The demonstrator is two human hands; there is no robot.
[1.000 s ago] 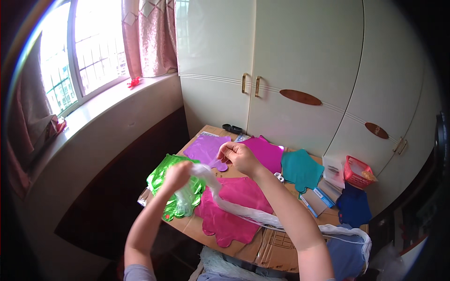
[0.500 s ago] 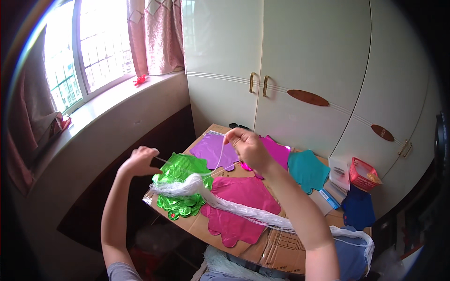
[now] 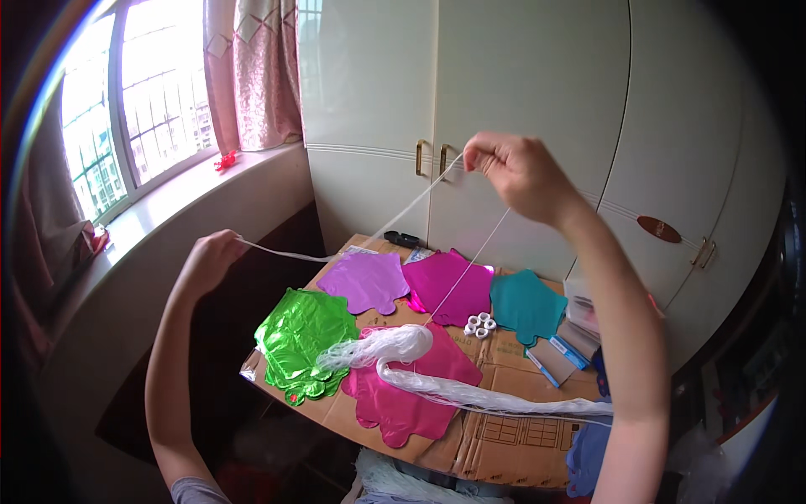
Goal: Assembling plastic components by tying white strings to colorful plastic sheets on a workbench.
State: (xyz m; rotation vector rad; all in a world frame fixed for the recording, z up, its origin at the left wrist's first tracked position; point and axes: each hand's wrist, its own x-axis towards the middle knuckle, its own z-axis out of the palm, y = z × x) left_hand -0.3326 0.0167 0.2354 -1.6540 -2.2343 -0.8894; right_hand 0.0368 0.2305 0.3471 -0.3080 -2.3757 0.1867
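My left hand (image 3: 210, 259) is raised at the left, closed in a pinch on a white string (image 3: 288, 254). Higher up, in front of the cabinet, my right hand (image 3: 516, 174) also pinches the string. From the right hand one strand slopes down toward the left hand, while another thin one runs to the white string hank (image 3: 401, 344). The hank has a bunched, looped end over a flat pink foil balloon (image 3: 420, 412) and frayed ends touching a green foil balloon (image 3: 306, 336). Its long tail stretches right, passing behind my right forearm.
On the cardboard-topped table (image 3: 512, 403) lie flat purple (image 3: 365, 280), magenta (image 3: 453, 290) and teal (image 3: 527, 304) foil balloons. White tape-like rolls (image 3: 479, 325), blue-and-white boxes (image 3: 569, 351) and a black object (image 3: 401, 239) are there too. A cabinet (image 3: 529, 92) stands behind.
My right hand has risen up and to the right, drawing the string out longer. My left hand has moved left and lower, its fingers now closed. The view has shifted slightly.
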